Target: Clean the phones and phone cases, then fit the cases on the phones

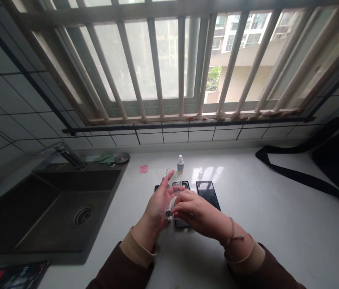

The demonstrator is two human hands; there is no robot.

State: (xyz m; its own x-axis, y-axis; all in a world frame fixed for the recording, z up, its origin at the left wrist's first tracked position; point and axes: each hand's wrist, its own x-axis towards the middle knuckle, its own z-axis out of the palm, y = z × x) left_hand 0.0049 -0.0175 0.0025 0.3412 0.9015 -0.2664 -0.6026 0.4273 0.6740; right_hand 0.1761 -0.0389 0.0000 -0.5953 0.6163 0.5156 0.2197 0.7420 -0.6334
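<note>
My left hand [159, 200] is wrapped round a clear, see-through case [177, 176], which looks like a phone case, holding it tilted above the counter. The fingers of my right hand [189, 205] are pinched together at its near end, on a small white piece [172, 202] that looks like a cloth or wipe, mostly hidden. Below my hands lie dark phones, one [182, 223] largely covered by my right hand. Another black phone [208, 193] lies just to the right. A small white-capped bottle [180, 164] stands upright beyond the case.
A dark sink [100, 237] with a faucet [71, 155] is set in the counter at left. A pink note [143, 169] and a small white item [200, 174] lie near the bottle. A black strap [295, 171] and bag are at right. A lit screen [13, 276] lies at the lower left.
</note>
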